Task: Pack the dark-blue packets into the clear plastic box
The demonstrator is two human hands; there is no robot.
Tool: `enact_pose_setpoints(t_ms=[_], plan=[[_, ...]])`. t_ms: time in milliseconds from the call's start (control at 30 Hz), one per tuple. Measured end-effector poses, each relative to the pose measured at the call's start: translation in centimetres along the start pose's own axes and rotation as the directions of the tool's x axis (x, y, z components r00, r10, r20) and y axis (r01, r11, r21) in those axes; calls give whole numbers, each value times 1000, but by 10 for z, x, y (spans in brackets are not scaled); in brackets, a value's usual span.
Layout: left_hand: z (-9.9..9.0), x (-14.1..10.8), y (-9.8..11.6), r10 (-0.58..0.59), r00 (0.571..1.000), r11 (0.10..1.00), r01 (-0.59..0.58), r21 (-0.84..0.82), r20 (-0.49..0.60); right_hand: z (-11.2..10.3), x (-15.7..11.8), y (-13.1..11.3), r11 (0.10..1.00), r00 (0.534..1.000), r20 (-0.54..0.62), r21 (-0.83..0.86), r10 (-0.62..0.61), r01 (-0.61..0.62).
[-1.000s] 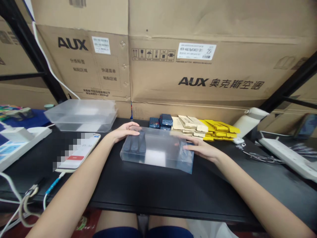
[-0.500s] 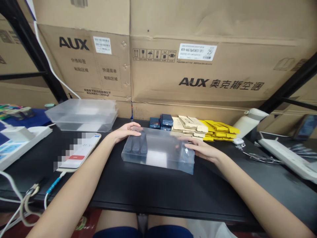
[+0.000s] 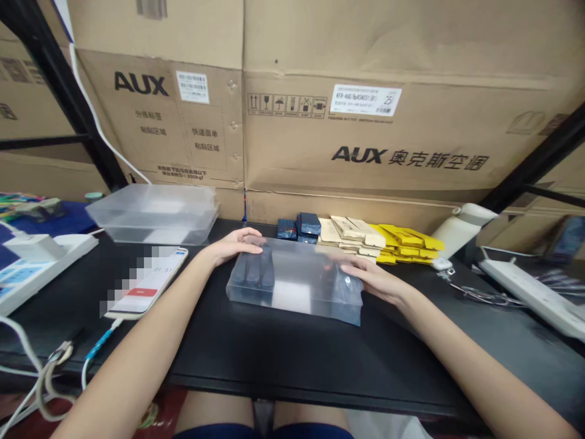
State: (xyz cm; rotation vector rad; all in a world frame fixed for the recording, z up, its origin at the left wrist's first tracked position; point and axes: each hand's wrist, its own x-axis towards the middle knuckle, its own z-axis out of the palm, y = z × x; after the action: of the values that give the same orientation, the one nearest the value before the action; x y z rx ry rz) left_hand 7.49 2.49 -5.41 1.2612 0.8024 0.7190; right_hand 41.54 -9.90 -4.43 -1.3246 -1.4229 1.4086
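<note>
A translucent plastic box [image 3: 295, 302] rests on the black table in front of me, its right side slightly nearer. Several dark, narrow packets [image 3: 253, 271] show through its left part. My left hand [image 3: 235, 245] grips the far left corner, thumb on top and fingers behind the rim. At the right end, my right hand [image 3: 377, 280] clasps the box with its thumb on the top edge; its other fingers are partly hidden behind the cloudy plastic. Just behind the box lie dark blue packets [image 3: 309, 223], cream packets [image 3: 350, 235] and yellow packets [image 3: 409, 241] in stacks.
Stacked clear plastic boxes [image 3: 153, 213] stand at the back left, near a phone [image 3: 146, 286] on a cable. Power strips [image 3: 532, 292] lie at both sides. A white bottle [image 3: 461, 228] leans at the right. Cardboard boxes [image 3: 292, 152] form the back wall.
The view has shifted very slightly. Both hands keep their hold on the plastic box, which has barely moved.
</note>
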Motion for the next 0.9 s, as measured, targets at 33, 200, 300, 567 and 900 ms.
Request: enact_pose_setpoints(t_ms=[33,200,300,567,900], plan=[[0,0,0,3,1000,1000,-3,8,6,1,0,-1,1000,1000,-20,-15,-5,5],[1,1,-1,17,999,999,-18,48,28,2,1,-2,993,999,-33,-113,6,-10],[3,1,-2,16,999,999,-18,47,43,0,5,3,995,998,-44,-93,35,-39],[7,0,-2,8,997,998,-14,63,82,-4,1,5,989,997,71,-149,13,-2],[10,-1,0,3,994,999,-8,44,105,-2,0,4,983,992,127,-182,-8,31]])
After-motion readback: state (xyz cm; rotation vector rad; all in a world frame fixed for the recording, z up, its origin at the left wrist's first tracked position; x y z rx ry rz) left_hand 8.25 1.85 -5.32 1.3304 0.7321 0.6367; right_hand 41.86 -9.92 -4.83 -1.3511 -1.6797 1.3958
